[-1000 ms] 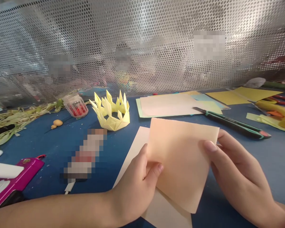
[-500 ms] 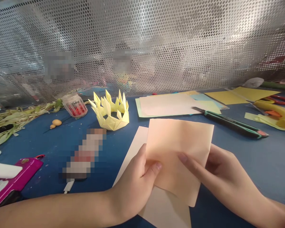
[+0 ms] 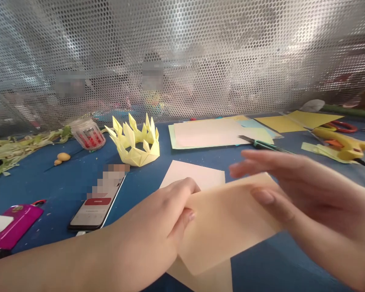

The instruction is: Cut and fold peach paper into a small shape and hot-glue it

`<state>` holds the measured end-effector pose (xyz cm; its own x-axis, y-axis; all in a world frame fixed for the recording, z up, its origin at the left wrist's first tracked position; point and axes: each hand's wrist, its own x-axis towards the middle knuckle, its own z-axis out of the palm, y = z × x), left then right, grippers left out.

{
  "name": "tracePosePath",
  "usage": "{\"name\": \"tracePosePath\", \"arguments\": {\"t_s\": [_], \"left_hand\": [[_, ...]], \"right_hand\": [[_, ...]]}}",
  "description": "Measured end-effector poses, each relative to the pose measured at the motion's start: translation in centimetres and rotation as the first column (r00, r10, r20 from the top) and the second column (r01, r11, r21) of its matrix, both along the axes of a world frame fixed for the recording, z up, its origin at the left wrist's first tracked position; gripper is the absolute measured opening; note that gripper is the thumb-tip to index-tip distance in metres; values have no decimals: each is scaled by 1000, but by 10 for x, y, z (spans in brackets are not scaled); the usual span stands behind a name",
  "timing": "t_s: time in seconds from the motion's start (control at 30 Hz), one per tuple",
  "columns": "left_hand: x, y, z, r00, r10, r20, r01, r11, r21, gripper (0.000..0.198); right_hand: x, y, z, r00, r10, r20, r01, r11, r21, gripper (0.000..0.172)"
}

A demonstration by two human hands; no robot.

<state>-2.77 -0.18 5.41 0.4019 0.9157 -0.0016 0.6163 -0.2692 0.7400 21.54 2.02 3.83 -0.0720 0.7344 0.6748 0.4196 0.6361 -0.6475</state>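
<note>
A cream sheet of paper [image 3: 225, 227] is tilted above the table. My left hand [image 3: 167, 219] is closed on its left edge, thumb on the near face and fingers behind. At its right end, my right hand [image 3: 301, 202] is open, with fingers stretched out past the upper edge and somewhat blurred. The right thumb lies over the paper's face; I cannot tell whether it presses on it. Underneath, a pale pinkish sheet [image 3: 197, 174] lies on the blue table, partly covered by the held paper and my left hand.
A yellow folded-paper crown [image 3: 136, 146] stands behind a phone [image 3: 91, 213]. Further back lie stacked paper sheets [image 3: 207, 134] and a utility knife [image 3: 258, 142]. A yellow glue gun [image 3: 343, 144] sits at right, a magenta tool [image 3: 15, 223] at left. Perforated metal [image 3: 182, 61] closes off the back.
The cream paper has turned and tilted, its right side now slanting upward. My right hand has loosened and lifted, fingers spreading. The left hand keeps its hold. The view has shifted slightly right.
</note>
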Motion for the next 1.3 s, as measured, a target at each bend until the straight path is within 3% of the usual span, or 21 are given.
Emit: {"name": "tracePosePath", "arguments": {"t_s": [0.1,0.2,0.3,0.57,0.87,1.03,1.17,1.3], "left_hand": [[0,-5,5,997,-10,-71,9,1000,-21,20],[0,-6,1,998,-3,-62,3,1000,-11,21],[-2,-5,-4,1000,-7,-29,8,1000,27,21],[-8,-6,-6,998,-40,-51,38,999,-34,23],[-14,-5,-12,1000,1,25,1,996,-86,18],[-14,-5,-12,999,-13,-29,10,994,-104,19],[-9,0,-2,994,-67,-86,53,987,-151,17],[-11,10,1,983,-77,-168,36,972,-234,17]], "right_hand": [[-1,-8,3,998,-10,58,14,998,-67,11],[-4,-9,5,997,2,76,10,989,-147,26],[-4,-5,4,999,15,52,-6,985,-171,30],[-6,-1,-1,998,2,-66,-14,984,-180,6],[-6,0,-2,996,-12,-84,-4,983,-182,10],[-6,1,-1,995,-10,-99,-9,982,-190,7],[-6,3,-4,998,-12,-69,-8,958,-288,16],[-6,10,-9,996,-37,-84,-8,878,-478,29]]}}
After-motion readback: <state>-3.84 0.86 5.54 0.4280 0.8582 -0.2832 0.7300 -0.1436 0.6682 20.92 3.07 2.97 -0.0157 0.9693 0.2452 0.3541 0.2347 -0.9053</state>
